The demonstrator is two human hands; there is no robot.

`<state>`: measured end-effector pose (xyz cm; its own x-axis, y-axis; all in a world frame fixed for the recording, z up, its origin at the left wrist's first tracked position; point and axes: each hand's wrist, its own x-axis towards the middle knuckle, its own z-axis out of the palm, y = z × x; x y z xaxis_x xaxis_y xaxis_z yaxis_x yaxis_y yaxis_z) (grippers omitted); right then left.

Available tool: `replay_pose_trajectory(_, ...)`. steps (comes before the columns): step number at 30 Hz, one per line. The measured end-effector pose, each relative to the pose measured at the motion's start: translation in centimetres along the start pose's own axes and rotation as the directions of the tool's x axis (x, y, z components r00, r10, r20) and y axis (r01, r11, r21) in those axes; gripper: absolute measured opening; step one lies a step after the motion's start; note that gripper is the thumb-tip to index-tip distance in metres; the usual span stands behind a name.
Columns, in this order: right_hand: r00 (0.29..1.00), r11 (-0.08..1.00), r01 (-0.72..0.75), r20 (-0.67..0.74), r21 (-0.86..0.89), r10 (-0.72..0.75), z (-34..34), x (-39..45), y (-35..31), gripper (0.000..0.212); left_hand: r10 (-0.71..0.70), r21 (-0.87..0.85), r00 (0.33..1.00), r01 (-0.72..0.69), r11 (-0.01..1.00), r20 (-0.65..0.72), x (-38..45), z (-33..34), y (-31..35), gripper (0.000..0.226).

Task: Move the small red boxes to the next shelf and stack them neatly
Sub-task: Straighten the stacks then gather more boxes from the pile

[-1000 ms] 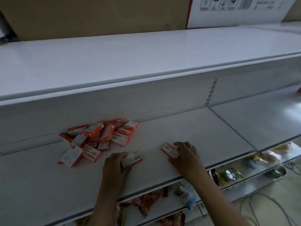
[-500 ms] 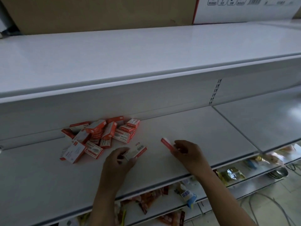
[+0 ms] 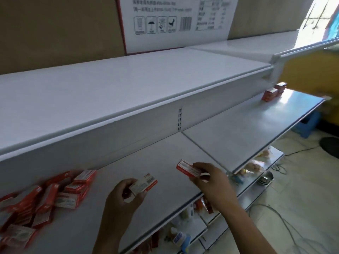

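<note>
My left hand [image 3: 122,197] pinches a small red box [image 3: 144,184] with a white label, lifted just above the white shelf [image 3: 165,153]. My right hand [image 3: 211,177] holds another small red box [image 3: 188,168] a little higher and further right. A loose pile of several small red boxes [image 3: 47,197] lies on the shelf at the left, blurred. On the adjoining shelf [image 3: 247,125] to the right, a few red boxes [image 3: 274,91] stand stacked near its far back corner.
A wide white upper shelf [image 3: 128,85] overhangs the work area, with large cardboard cartons [image 3: 174,22] on it. Lower shelves hold snack packets [image 3: 203,206] and bottles. Cables [image 3: 275,217] trail on the tiled floor; a blue stool [image 3: 310,123] stands at the right.
Both hands have lifted their boxes off the shelf and carried them rightward. The view has swung right, bringing the adjoining shelf and its stacked boxes into sight.
</note>
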<state>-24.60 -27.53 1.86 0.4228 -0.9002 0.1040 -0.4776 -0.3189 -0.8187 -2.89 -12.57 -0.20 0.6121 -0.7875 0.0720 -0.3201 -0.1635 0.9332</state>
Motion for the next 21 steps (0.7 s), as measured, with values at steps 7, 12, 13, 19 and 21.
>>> replay_pose_trajectory(7,0.972,0.994,-0.1,-0.21,0.053,0.109,-13.4,1.6,8.2,0.037,0.054,0.012,0.986,-0.057,0.998,0.16,4.1,15.1,6.1,0.048)
replay_pose_trajectory(12,0.938,0.987,-0.147,-0.307,0.067,0.16,-23.4,2.6,15.1,0.036,0.083,-0.032,0.981,-0.079,0.996,0.176,5.8,26.9,10.7,0.043)
replay_pose_trajectory(13,0.934,0.986,-0.156,-0.316,0.062,0.168,-25.2,2.8,16.3,0.035,0.09,-0.035,0.98,-0.085,0.996,0.18,5.9,29.0,11.5,0.038)
replay_pose_trajectory(19,0.924,0.983,-0.179,-0.338,0.031,0.179,-33.0,4.6,21.8,0.031,0.116,-0.034,0.966,-0.111,0.993,0.233,7.4,38.8,15.9,0.024)
replay_pose_trajectory(21,0.926,0.986,-0.166,-0.342,0.021,0.163,-34.5,5.8,23.1,0.028,0.128,-0.032,0.961,-0.124,0.992,0.245,8.6,41.3,16.8,0.025)
